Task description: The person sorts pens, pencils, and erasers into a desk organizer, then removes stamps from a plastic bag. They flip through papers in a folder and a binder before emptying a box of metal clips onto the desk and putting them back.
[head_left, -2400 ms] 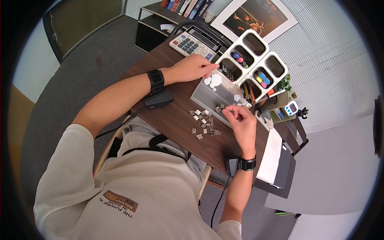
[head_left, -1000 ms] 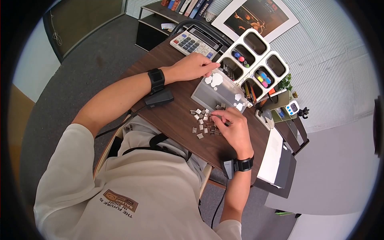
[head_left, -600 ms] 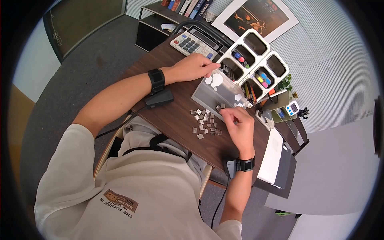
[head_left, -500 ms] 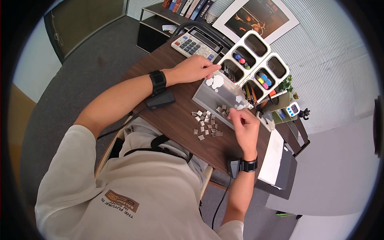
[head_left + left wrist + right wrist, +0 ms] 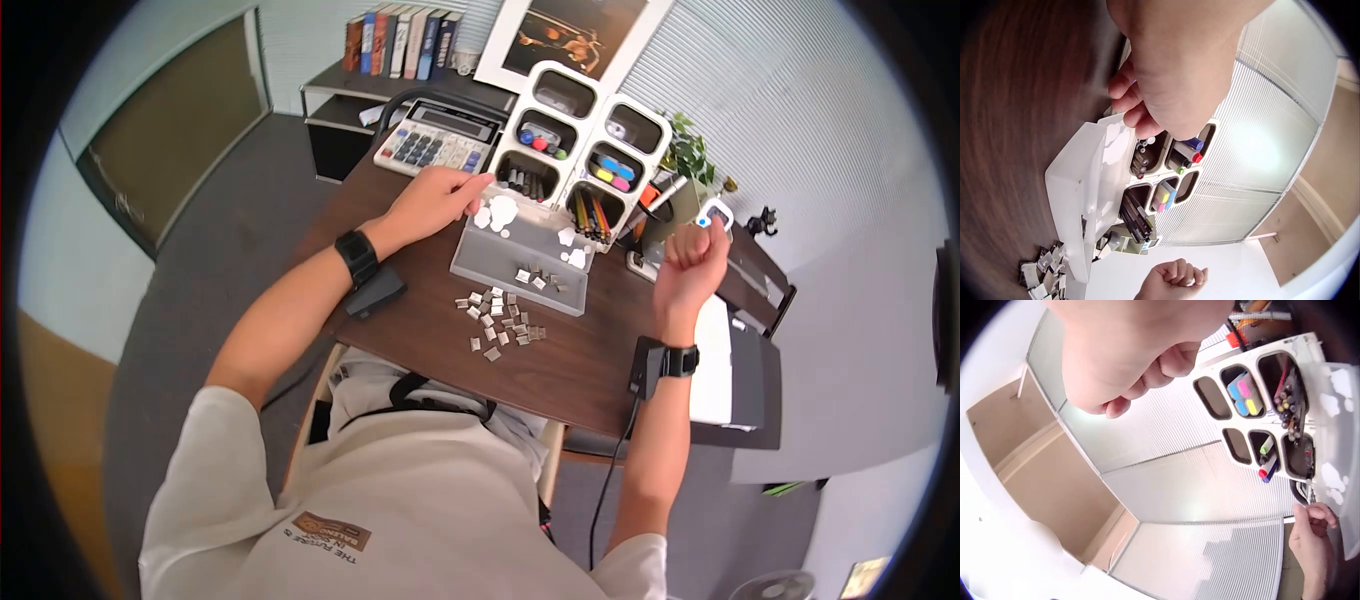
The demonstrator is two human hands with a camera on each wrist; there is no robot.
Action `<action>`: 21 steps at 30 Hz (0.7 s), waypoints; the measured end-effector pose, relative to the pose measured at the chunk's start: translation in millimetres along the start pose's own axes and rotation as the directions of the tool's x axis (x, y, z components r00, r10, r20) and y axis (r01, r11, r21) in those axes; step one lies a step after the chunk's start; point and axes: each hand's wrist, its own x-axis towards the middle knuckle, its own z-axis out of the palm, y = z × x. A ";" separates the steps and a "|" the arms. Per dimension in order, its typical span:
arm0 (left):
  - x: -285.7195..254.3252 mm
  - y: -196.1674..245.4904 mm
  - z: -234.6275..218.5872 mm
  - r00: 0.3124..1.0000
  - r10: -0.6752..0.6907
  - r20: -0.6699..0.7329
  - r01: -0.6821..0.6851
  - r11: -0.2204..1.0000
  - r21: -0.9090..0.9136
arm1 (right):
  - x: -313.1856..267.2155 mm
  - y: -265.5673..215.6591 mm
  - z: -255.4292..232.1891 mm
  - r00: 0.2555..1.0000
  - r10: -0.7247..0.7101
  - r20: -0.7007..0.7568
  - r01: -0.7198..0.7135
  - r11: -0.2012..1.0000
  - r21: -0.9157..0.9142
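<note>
A translucent plastic box stands on the desk, its raised lid patterned with white blotches. Several small silver metal clips lie inside it. In front of the box, more metal clips are spread in a loose pile on the wood. My left hand pinches the lid's left corner between thumb and fingers; in the left wrist view its fingertips are right at that corner. My right hand is raised to the right of the box, fingers curled in, with nothing seen in it.
A white organizer with markers, highlighters and pencils stands right behind the box. A calculator lies at the back left. White paper lies at the right, near a small timer. The desk has a near edge by my body.
My right hand has left the box and risen to the right, its fingers now curled in. My left hand stays at the lid. The head view has turned, showing more clips inside the box.
</note>
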 end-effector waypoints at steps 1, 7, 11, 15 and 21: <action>-0.1 1.6 -0.1 0.999 0.014 0.031 -0.015 1.000 0.022 | 1.5 4.6 -5.0 0.997 0.053 -0.054 -0.049 0.997 0.061; -0.1 8.2 -5.1 0.998 -0.003 0.069 0.004 1.000 -0.014 | -6.5 33.2 -32.5 0.957 0.245 -0.158 -0.214 0.958 0.190; -9.8 46.2 -9.9 0.972 0.079 0.222 -0.089 0.995 0.034 | -10.9 52.2 -37.4 0.946 0.297 -0.133 -0.270 0.945 0.185; -27.1 90.2 2.2 0.827 0.198 0.526 -0.357 0.908 0.219 | -10.3 53.0 -39.5 0.939 0.296 -0.172 -0.261 0.944 0.202; -41.8 118.5 29.4 0.605 0.167 0.778 -0.561 0.783 0.268 | -7.7 49.8 -43.5 0.921 0.318 -0.226 -0.267 0.936 0.230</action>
